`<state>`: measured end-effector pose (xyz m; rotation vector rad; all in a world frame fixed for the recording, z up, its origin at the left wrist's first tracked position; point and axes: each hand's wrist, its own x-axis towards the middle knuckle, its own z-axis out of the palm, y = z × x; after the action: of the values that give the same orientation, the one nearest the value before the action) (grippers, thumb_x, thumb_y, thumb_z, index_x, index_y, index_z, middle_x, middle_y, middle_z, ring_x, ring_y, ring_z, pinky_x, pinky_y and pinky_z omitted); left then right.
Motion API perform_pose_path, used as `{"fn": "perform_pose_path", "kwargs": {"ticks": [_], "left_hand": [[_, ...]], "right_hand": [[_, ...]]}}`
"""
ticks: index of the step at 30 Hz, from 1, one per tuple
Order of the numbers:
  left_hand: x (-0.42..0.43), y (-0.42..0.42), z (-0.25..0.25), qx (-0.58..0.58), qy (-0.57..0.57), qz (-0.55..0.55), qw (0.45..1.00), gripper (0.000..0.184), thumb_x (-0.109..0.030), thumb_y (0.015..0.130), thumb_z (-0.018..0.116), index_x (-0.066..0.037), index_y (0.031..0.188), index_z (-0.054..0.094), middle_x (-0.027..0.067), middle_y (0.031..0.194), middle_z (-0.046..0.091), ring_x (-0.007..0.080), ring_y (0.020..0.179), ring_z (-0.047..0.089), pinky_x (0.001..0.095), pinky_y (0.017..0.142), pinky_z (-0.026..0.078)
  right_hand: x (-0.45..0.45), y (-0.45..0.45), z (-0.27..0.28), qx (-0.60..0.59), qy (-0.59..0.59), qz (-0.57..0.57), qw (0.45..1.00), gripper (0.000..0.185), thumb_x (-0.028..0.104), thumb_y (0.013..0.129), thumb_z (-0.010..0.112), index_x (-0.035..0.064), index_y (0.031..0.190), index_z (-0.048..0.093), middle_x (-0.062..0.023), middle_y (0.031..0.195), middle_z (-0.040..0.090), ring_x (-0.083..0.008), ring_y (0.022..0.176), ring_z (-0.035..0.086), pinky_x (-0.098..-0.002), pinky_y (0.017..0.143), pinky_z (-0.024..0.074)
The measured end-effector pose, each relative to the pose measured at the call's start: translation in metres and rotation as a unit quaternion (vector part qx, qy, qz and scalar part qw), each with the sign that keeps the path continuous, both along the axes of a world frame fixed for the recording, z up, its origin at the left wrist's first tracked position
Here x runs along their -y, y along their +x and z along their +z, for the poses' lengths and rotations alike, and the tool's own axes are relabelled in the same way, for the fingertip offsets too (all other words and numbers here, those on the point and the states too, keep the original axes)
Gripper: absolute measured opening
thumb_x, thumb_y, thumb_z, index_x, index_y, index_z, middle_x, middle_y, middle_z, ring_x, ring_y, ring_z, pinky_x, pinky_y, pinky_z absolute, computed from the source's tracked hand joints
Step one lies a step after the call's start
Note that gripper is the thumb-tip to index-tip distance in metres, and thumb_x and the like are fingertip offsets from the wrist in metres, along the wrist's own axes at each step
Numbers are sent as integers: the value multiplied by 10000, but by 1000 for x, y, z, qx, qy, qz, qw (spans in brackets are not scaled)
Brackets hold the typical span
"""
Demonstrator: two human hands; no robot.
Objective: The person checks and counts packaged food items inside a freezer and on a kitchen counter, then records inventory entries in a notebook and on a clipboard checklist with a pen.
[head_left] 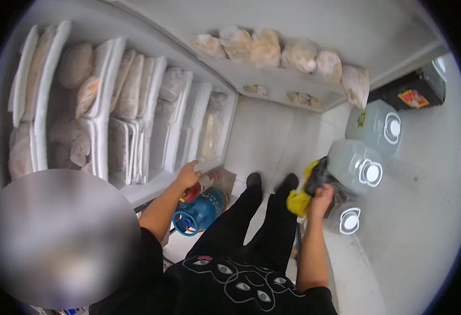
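My left hand [188,175] is at the lower edge of an open upright freezer [157,193], near its bottom compartment, with a finger stretched out and nothing seen in it. Frosted shelves [102,113] hold bagged and flat packages. On the right, my right hand [322,199] is closed on a dark plastic bag [317,177]. A yellow cloth or bag [299,202] hangs beside the dark one, against my right hand. What lies inside either is hidden.
The open freezer door [293,84] holds several bagged items [265,48]. Large clear water jugs [354,165] stand by the right wall, below a black box [425,89]. A blue gas cylinder [203,210] and a red object [198,189] are beside my left leg.
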<state>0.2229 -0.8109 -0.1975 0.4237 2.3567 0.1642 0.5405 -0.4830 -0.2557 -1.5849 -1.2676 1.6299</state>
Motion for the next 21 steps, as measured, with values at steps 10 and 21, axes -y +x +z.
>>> {"fn": "perform_pose_path", "kwargs": {"ticks": [10, 21], "left_hand": [[34, -9, -100, -34, -267, -205, 941, 518, -352, 786, 559, -80, 1221, 488, 246, 1306, 377, 404, 1276, 230, 453, 1041, 229], [47, -77, -151, -56, -390, -136, 909, 650, -382, 747, 609, -22, 1252, 415, 221, 1259, 429, 353, 1207, 372, 433, 1000, 310]], "right_hand": [[152, 45, -51, 110, -4, 73, 991, 174, -12, 737, 495, 42, 896, 449, -25, 795, 427, -119, 748, 412, -224, 699, 363], [177, 58, -63, 99, -41, 77, 991, 235, -36, 695, 528, 34, 906, 453, -58, 864, 470, -157, 819, 464, -260, 796, 388]]}}
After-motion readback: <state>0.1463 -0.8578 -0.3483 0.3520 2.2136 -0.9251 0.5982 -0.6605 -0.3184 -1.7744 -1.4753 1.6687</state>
